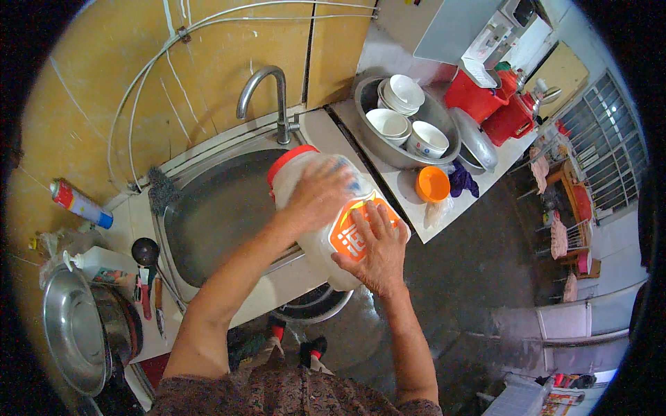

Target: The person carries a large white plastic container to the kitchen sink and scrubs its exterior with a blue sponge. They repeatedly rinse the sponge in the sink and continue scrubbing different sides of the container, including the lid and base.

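A large translucent plastic jar [318,256] with a red lid [291,160] lies tilted across the right front of the sink and the counter edge. My left hand [323,188] is blurred and rests on the jar's upper side near the lid; whether anything is under its palm cannot be made out. My right hand [379,248] spreads over the jar's orange label, fingers pressed to it, steadying the jar. The sink basin [218,218] holds cloudy water. Behind it rises a curved metal faucet [281,99].
On the right counter, a metal basin [364,122] holds several white bowls [387,124], near an orange cup [433,184] and purple cloth [463,179]. A steel-wool scourer [162,190] sits at the sink's left rim. Knives [159,307], a ladle [145,251] and pans [73,333] crowd the left.
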Available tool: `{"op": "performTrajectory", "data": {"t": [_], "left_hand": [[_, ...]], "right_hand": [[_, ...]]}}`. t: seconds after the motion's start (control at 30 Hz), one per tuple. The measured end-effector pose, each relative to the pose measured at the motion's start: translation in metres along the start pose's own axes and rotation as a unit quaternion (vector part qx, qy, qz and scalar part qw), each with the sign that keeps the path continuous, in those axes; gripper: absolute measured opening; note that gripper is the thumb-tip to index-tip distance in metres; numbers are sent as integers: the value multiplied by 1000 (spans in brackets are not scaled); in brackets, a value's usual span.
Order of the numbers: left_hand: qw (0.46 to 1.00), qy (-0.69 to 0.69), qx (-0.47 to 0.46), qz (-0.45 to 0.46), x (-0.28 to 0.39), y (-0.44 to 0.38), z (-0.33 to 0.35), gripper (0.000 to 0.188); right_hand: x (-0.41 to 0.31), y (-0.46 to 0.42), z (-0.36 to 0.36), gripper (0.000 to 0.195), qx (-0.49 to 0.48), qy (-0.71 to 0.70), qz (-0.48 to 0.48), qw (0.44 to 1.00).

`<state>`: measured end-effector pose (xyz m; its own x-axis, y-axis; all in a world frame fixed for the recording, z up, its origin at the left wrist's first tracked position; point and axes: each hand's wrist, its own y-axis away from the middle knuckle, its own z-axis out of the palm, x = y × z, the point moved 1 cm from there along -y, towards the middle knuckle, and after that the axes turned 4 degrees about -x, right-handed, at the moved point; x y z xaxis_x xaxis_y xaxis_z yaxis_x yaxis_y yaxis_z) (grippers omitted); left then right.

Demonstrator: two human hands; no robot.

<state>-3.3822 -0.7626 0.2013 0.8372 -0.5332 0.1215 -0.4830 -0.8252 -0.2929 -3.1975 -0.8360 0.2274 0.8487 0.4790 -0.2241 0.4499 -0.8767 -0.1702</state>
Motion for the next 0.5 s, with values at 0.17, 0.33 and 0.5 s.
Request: {"op": "performTrajectory", "data": {"t": [0.17,0.33,0.5], "left_hand": [[996,-1,-34,88,11,-22,8,41],[995,-44,-82,34,21,-32,-10,45],[996,12,-61,58,28,32,-20,43]], "right_hand": [[6,5,8,81,27,-15,3,1000],[3,5,5,79,32,-29,8,999],[3,10,6,71,59,-35,-5,998]]}}
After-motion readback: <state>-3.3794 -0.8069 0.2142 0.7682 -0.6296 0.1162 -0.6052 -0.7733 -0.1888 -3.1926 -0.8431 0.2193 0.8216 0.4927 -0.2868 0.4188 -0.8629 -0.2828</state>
